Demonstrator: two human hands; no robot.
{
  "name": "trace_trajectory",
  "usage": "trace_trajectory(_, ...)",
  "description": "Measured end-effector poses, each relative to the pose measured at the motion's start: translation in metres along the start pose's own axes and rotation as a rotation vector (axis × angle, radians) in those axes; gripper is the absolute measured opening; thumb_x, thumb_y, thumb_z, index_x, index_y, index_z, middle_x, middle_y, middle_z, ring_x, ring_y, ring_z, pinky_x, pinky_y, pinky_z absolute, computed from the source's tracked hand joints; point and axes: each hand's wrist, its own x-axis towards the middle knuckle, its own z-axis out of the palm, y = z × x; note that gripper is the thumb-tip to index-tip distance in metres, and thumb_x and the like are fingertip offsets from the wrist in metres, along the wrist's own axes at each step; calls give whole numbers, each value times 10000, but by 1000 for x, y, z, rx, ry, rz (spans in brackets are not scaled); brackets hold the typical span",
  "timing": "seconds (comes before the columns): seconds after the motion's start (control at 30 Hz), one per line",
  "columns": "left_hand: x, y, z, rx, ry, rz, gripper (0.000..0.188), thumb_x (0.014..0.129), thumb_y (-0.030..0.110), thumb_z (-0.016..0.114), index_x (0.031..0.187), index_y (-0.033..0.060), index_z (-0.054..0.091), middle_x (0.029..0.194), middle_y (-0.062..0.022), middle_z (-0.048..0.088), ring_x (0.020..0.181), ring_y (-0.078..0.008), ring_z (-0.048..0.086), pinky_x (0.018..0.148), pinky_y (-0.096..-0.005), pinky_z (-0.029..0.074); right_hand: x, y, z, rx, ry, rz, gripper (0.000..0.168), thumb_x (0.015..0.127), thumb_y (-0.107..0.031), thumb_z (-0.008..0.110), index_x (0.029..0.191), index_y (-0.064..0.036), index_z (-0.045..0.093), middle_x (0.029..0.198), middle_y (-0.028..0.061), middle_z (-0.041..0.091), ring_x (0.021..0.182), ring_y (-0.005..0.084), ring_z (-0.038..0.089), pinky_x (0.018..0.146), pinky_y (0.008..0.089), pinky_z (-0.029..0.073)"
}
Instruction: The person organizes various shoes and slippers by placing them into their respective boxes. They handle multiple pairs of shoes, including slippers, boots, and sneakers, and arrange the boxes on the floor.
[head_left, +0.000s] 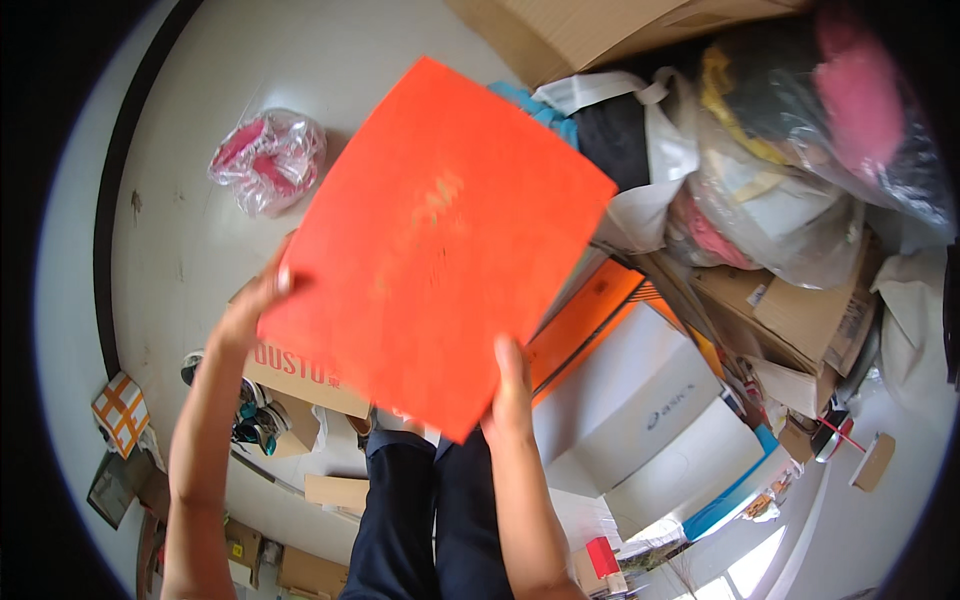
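Observation:
A large flat red-orange box or box lid (450, 247), blurred and bearing faint gold marks, is held up in front of me. My left hand (259, 296) grips its left edge, thumb on the face and fingers hidden behind. Near the lower right corner, my right hand (511, 394) holds it the same way. Behind the red box to the right stand an orange shoe box (592, 319) and a white Asics shoe box (660, 405). Under its lower left part shows a cardboard box with red lettering (307, 375). Whether the red piece has depth cannot be told.
A clear plastic bag with pink contents (268, 161) lies on the floor at upper left. Stuffed plastic bags (780, 195) and cardboard boxes (787, 307) are piled at right. Shoes (262, 420) sit at lower left. A large carton (600, 30) stands at the top.

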Motion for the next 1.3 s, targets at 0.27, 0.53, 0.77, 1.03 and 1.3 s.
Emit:
trace_trajectory(0.27,-113,-31,185,-311,-251,138,979,650,305,827,1386,53,233,1332,-121,333,1248,-239,317,1047,-372,265,-214,-103,-119,-74,16,-153,688,864,-513,484,1354,-51,343,1330,107,442,1194,286,441,993,470,366)
trace_trajectory(0.53,-102,-98,273,298,-201,139,890,662,455,731,1377,159,291,1282,-221,337,1222,-367,330,1011,-445,269,-268,-182,-119,-992,876,-767,384,931,-314,483,1109,25,522,1054,167,557,950,249,551,797,387,507)
trace_trajectory(0.77,-99,-156,286,503,-102,300,843,713,502,659,1397,173,290,1402,-252,245,1273,-427,259,988,-542,254,-123,-96,62,-413,89,-640,478,899,-383,462,1236,-45,460,1166,106,491,1013,227,480,937,413,368)
trace_trajectory(1.03,-90,-185,208,-19,631,89,273,843,134,581,1070,-14,555,992,-164,573,915,-288,578,812,-346,461,207,57,47,-235,77,83,839,869,-598,443,1371,45,251,1365,192,351,1263,274,347,1047,435,297)
trace_trajectory(1.3,-70,-219,175,-322,799,39,167,848,12,565,1007,-36,557,903,-107,576,775,-166,618,706,-255,482,312,137,27,-65,66,88,943,800,-773,275,1394,-41,267,1429,135,264,1279,278,305,1070,469,213)
